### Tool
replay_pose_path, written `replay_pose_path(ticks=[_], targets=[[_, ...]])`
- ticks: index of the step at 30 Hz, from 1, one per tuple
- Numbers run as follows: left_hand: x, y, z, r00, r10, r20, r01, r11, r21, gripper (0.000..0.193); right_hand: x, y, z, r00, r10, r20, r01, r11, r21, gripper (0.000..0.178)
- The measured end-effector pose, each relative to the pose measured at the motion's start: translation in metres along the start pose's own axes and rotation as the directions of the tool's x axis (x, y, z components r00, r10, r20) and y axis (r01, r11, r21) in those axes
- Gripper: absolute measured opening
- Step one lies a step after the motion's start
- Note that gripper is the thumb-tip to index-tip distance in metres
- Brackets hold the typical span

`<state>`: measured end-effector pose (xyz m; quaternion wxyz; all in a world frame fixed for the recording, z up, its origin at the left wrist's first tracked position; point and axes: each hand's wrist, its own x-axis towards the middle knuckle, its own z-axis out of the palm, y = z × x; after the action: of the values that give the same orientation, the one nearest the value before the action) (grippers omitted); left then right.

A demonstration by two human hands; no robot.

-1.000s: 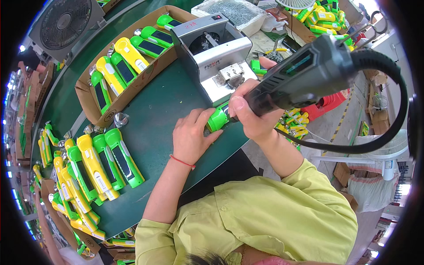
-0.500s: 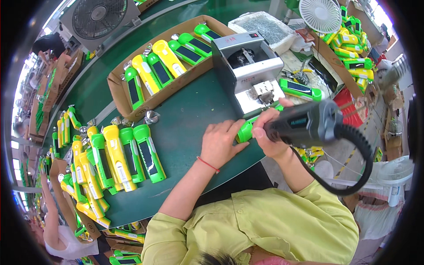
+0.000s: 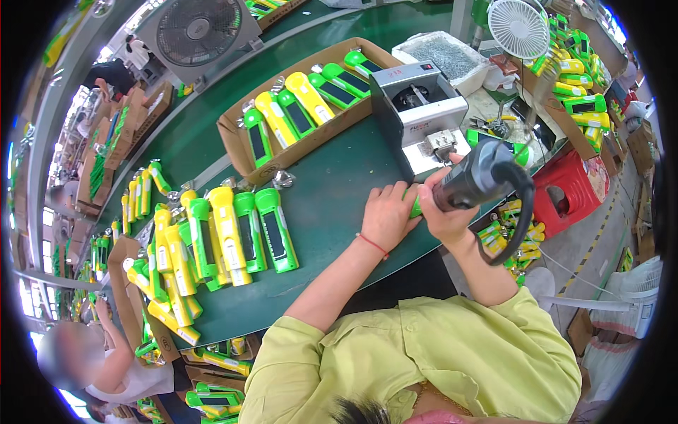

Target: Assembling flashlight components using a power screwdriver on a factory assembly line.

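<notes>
My right hand (image 3: 446,218) is wrapped round a black corded power screwdriver (image 3: 462,185), its thick cable looping down past my wrist. The screwdriver's tip is hidden behind its body and my fingers. My left hand (image 3: 387,220) is closed on a green flashlight (image 3: 416,207), of which only a small part shows between both hands at the table edge. Just beyond my hands stands a grey and black screw feeder (image 3: 418,131). Left of my left hand, several green and yellow flashlights (image 3: 277,230) with dark panels lie side by side on the green table (image 3: 325,177).
A cardboard box (image 3: 229,141) of flashlights stands beyond the table's middle. Behind the feeder is a white foam tray (image 3: 445,60) of small metal parts. A red plastic stool (image 3: 565,194) and a heap of flashlights are to the right. Another person (image 3: 116,360) sits at the lower left.
The head view has shifted, so the table things appear further right. The screwdriver has swung more upright, its rear end now nearer the camera. Both hands stay at the flashlight.
</notes>
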<state>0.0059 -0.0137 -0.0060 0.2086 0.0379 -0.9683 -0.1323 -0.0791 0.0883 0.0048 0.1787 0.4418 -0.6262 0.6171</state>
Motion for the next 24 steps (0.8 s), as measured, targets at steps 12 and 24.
replay_pose_path(ticks=[12, 24], targets=[[-0.015, -0.080, -0.129, 0.995, -0.034, 0.096, 0.018, 0.986, 0.163, 0.036, 0.059, -0.073, -0.030, 0.951, 0.304, 0.055, -0.261, 0.694, 0.671, 0.081], [0.035, -0.277, -0.162, 0.965, -0.069, 0.252, -0.140, 0.679, 0.721, 0.044, 0.028, -0.038, -0.013, 0.886, 0.435, 0.163, -0.463, 0.805, 0.371, 0.072]])
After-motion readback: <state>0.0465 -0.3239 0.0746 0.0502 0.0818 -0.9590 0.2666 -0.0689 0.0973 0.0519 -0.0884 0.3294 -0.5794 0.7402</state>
